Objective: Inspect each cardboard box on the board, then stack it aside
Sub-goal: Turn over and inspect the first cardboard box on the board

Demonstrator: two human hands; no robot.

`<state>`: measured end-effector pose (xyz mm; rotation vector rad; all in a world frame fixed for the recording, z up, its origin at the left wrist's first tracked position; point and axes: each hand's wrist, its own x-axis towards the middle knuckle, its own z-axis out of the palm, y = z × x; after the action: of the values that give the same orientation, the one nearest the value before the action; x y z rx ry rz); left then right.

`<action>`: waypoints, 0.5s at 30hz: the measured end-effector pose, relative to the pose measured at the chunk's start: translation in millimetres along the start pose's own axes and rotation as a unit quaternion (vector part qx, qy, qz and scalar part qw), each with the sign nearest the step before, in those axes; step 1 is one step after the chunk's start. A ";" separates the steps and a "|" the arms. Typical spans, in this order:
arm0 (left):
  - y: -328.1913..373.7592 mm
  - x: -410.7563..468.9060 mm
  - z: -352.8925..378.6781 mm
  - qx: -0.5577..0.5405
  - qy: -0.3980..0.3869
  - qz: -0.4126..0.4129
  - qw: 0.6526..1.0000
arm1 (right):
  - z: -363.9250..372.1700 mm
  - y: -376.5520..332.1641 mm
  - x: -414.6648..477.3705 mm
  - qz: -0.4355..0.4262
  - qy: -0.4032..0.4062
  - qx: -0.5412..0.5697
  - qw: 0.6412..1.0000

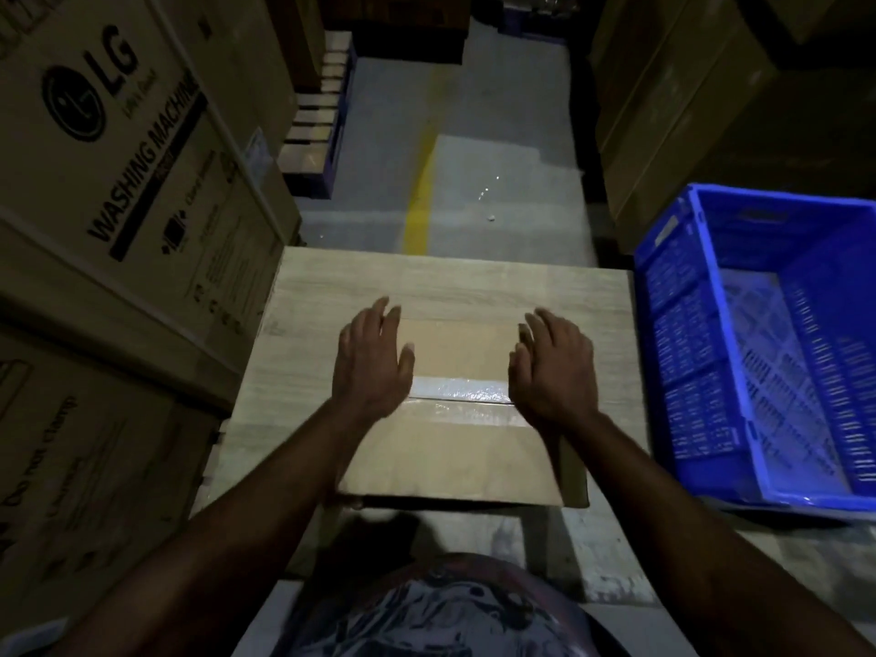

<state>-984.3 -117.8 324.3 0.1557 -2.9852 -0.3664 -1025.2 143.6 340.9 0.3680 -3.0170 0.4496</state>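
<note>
Cardboard box (455, 448) lay flat on the desk (474, 282), at its near edge, the taped seam (462, 388) running across the top. My left hand (372, 360) and right hand (552, 369) were over its two sides, fingers (377, 320) straight and spread, grasping nothing (whether the palms actually touched the lid I could not tell). The risk, as I judged it: lifted between flat palms alone, the box could slide out and drop off that near edge. In such dim light I could also miss a dent. The blue crate (758, 353) stood just beside the desk on my right, close enough to catch a swung corner.
</note>
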 end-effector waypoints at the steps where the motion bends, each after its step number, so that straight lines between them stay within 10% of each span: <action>1: -3.8 7.5 1.5 0.002 -0.012 -0.006 1.000 | 0.7 3.7 5.4 0.015 -0.017 -0.007 1.000; 11: -14.7 19.7 13.9 -0.069 -0.044 -0.026 0.996 | 20.8 18.5 14.4 0.038 -0.061 0.005 0.997; 15: -12.7 13.2 11.2 -0.178 0.003 -0.184 0.967 | 12.7 10.8 8.9 0.170 -0.010 0.143 0.975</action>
<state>-997.9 -129.0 311.9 0.6699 -2.8118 -0.9263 -1036.9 147.9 326.7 -0.1372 -3.0413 0.9132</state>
